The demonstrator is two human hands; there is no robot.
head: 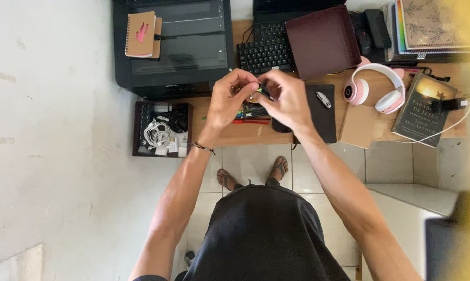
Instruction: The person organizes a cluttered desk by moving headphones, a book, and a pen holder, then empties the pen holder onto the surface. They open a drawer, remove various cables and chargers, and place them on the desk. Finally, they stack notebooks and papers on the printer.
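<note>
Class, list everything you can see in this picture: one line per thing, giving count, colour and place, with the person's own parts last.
printer: 1, black, desk left
notebook: 1, tan, on printer
keyboard: 1, black, desk back
folder: 1, maroon, over keyboard
headphones: 1, pink and white, desk right
book: 1, dark, right edge
box: 1, dark, holding cables, below printer
pens: several, mixed colours, under hands
small object: 1, dark and green, between both hands
left hand: 1, pinching small object
right hand: 1, pinching small object
feet: 2, in sandals, on tiled floor
</note>
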